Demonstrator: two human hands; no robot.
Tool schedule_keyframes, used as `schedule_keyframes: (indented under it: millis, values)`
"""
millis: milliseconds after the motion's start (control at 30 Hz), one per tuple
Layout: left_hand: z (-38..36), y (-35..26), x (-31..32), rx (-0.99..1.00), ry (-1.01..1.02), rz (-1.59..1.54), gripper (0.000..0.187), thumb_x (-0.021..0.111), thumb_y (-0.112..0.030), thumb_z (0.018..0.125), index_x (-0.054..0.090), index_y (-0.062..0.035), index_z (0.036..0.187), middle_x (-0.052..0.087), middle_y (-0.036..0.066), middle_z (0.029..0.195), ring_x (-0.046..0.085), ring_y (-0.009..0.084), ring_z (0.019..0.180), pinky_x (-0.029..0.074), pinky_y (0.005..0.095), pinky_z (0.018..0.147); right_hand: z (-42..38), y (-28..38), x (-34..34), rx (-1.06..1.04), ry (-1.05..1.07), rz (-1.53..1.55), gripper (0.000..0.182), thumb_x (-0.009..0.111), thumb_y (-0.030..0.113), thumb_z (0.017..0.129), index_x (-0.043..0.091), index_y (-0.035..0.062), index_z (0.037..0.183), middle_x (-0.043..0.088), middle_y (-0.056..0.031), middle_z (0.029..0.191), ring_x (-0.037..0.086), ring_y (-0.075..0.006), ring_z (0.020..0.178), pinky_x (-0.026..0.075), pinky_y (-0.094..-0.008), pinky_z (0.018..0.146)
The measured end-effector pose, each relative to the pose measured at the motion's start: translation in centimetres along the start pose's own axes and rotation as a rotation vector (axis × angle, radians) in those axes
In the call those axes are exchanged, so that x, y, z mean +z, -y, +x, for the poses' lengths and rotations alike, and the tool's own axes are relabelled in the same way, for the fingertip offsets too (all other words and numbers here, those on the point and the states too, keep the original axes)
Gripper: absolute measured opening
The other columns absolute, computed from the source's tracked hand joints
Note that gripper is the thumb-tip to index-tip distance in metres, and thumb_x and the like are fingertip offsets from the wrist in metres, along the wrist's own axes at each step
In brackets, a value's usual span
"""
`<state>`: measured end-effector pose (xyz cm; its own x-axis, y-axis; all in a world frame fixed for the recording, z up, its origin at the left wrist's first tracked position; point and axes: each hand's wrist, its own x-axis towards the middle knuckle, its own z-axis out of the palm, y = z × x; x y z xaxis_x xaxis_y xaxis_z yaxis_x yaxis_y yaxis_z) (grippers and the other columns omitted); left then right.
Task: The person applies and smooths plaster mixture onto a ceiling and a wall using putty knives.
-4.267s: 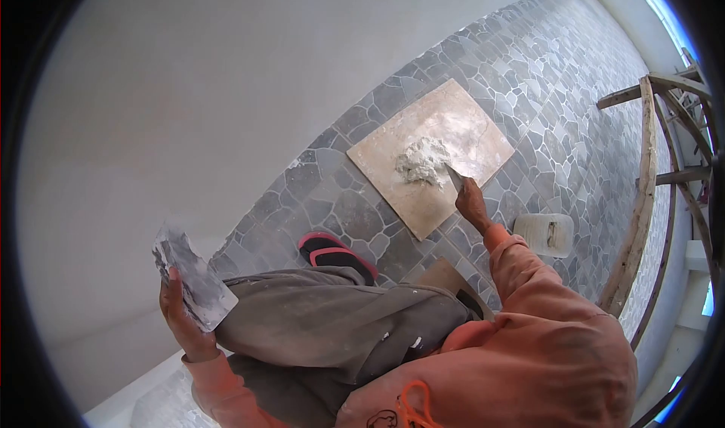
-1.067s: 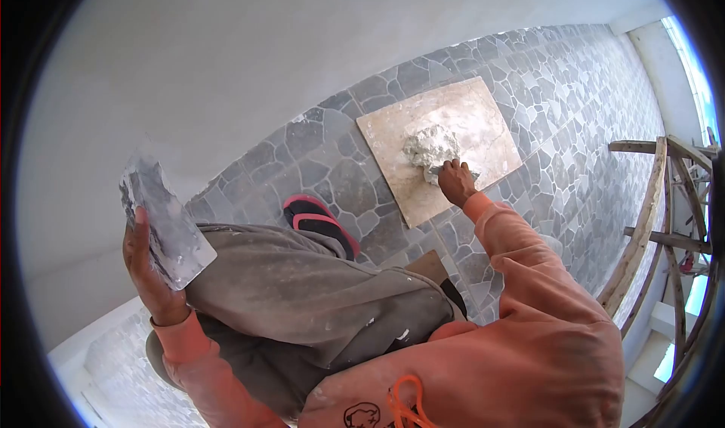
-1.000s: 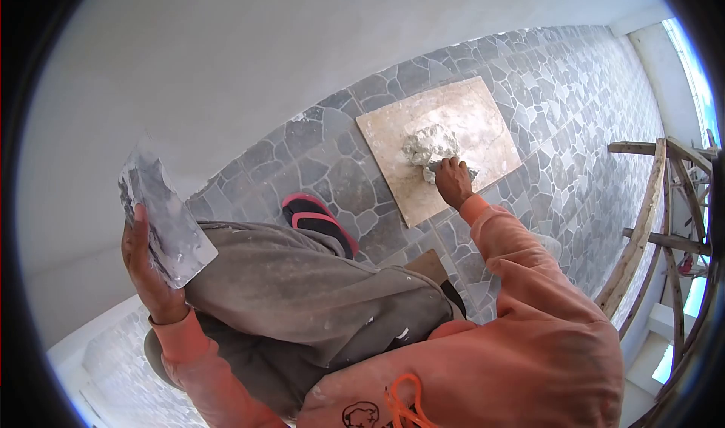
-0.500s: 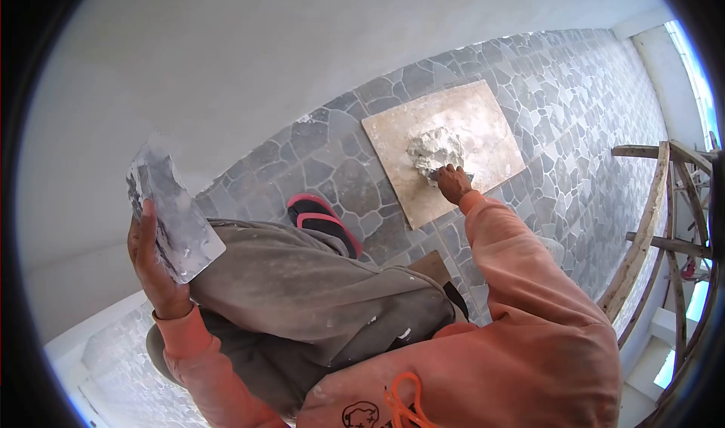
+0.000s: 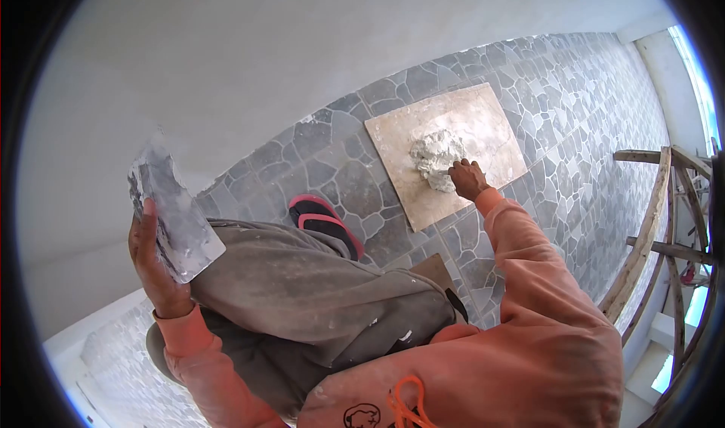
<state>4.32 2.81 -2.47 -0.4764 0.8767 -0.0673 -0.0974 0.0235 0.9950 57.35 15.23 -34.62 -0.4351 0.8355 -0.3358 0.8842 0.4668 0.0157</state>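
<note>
My left hand [image 5: 155, 258] is closed around a flat, greyish plastering trowel [image 5: 177, 220] smeared with white plaster, the thumb lying along its edge. It is held up at the left, in front of the wall and beside my knee; any handle is hidden. On a beige square board [image 5: 491, 118] on the floor lies a heap of wet white plaster [image 5: 436, 156]. My right hand [image 5: 470, 179] is closed at the heap's near right edge, around what looks like a small scraper, mostly covered by the fingers.
A pale wall [image 5: 226, 65] runs along the left and far side. The floor [image 5: 355, 194] is grey irregular stone paving. My sandalled foot [image 5: 325, 224] stands left of the board. Wooden poles [image 5: 642, 239] form a scaffold-like frame at the right.
My right hand has moved slightly right and up, from the heap's lower front to its right edge. My left hand and the trowel stay where they were.
</note>
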Motion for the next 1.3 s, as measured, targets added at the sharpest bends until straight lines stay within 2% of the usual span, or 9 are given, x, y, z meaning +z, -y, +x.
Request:
schedule_keyframes:
  millis: [67, 333, 433, 567, 767, 900, 1033, 1167, 1300]
  values:
    - [-0.1, 0.0, 0.1, -0.024, -0.014, -0.016, 0.042, 0.06, -0.025, 0.097, 0.057, 0.0031, 0.127, 0.06, 0.007, 0.118, 0.057, 0.0154, 0.109, 0.044, 0.0307, 0.095, 0.2, -0.2, -1.7, 0.146, -0.088, -0.046, 0.018, 0.06, 0.003, 0.077, 0.066, 0.0055, 0.094, 0.063, -0.0107, 0.1, 0.057, -0.0297, 0.101, 0.047, -0.0438, 0.081]
    - [-0.1, -0.2, 0.5, 0.023, -0.029, 0.0, 0.041, 0.059, -0.026, 0.097, 0.057, 0.0022, 0.126, 0.061, 0.007, 0.115, 0.057, 0.015, 0.106, 0.045, 0.0308, 0.092, 0.6, -0.4, -0.2, 0.039, 0.089, -0.079, 0.016, 0.058, 0.009, 0.083, 0.069, 0.0067, 0.095, 0.064, -0.0115, 0.104, 0.058, -0.0276, 0.105, 0.047, -0.0419, 0.084]
    - [-0.2, 0.2, 0.3, -0.028, -0.02, -0.045, 0.041, 0.06, -0.026, 0.096, 0.057, 0.0019, 0.126, 0.061, 0.007, 0.115, 0.057, 0.0149, 0.106, 0.045, 0.0306, 0.092, 1.0, -0.1, 0.0, 0.123, -0.12, -0.111, 0.015, 0.057, 0.009, 0.084, 0.069, 0.006, 0.092, 0.064, -0.011, 0.103, 0.058, -0.027, 0.103, 0.047, -0.0411, 0.083]
    - [0.1, 0.1, 0.4, 0.005, -0.007, -0.032, 0.04, 0.06, -0.025, 0.096, 0.057, 0.0014, 0.127, 0.061, 0.006, 0.115, 0.057, 0.0146, 0.106, 0.045, 0.0305, 0.091, 0.5, 0.5, 5.1, -0.051, 0.03, -0.08, 0.014, 0.058, 0.01, 0.084, 0.07, 0.0059, 0.09, 0.063, -0.0107, 0.102, 0.057, -0.0274, 0.104, 0.047, -0.042, 0.083]
    - [0.0, 0.4, -0.1, -0.008, -0.003, -0.063, 0.04, 0.06, -0.024, 0.097, 0.057, 0.0015, 0.128, 0.061, 0.006, 0.118, 0.057, 0.0146, 0.107, 0.045, 0.0302, 0.093, 0.7, -2.0, -1.3, 0.129, -0.138, -0.058, 0.014, 0.057, 0.006, 0.082, 0.069, 0.004, 0.088, 0.063, -0.0115, 0.101, 0.057, -0.0288, 0.102, 0.046, -0.0429, 0.082]
    - [0.1, 0.4, 0.0, -0.008, -0.037, -0.053, 0.039, 0.06, -0.024, 0.097, 0.057, 0.0013, 0.127, 0.061, 0.006, 0.117, 0.058, 0.0144, 0.107, 0.045, 0.0303, 0.092, 0.8, -0.3, 3.7, -0.064, 0.032, -0.052, 0.014, 0.058, 0.009, 0.082, 0.069, 0.0036, 0.09, 0.063, -0.0112, 0.101, 0.058, -0.0279, 0.101, 0.048, -0.0425, 0.082]
    - [-0.1, 0.0, 0.0, 0.017, -0.06, -0.012, 0.039, 0.06, -0.024, 0.096, 0.058, 0.0015, 0.126, 0.061, 0.007, 0.116, 0.058, 0.014, 0.105, 0.046, 0.0297, 0.09, 0.7, -0.9, -0.1, 0.012, 0.041, -0.082, 0.013, 0.059, 0.009, 0.081, 0.069, 0.0039, 0.088, 0.064, -0.0109, 0.099, 0.059, -0.027, 0.1, 0.048, -0.042, 0.082]
    - [-0.2, 0.2, 0.5, -0.014, -0.01, -0.053, 0.038, 0.06, -0.024, 0.096, 0.058, 0.0013, 0.124, 0.062, 0.006, 0.113, 0.058, 0.0134, 0.103, 0.046, 0.0296, 0.089, 0.6, -0.1, 1.5, 0.041, -0.152, -0.105, 0.014, 0.058, 0.012, 0.082, 0.069, 0.005, 0.088, 0.064, -0.0094, 0.097, 0.058, -0.0267, 0.098, 0.048, -0.0416, 0.079]
    - [-0.2, 0.0, 1.0, 0.036, -0.054, 0.0, 0.036, 0.059, -0.025, 0.097, 0.059, 0.0007, 0.122, 0.062, 0.005, 0.11, 0.059, 0.0129, 0.101, 0.047, 0.0293, 0.087, 0.0, 0.1, 3.6, -0.118, 0.035, -0.074, 0.013, 0.058, 0.013, 0.083, 0.069, 0.007, 0.085, 0.063, -0.0076, 0.095, 0.057, -0.0259, 0.1, 0.047, -0.041, 0.08]
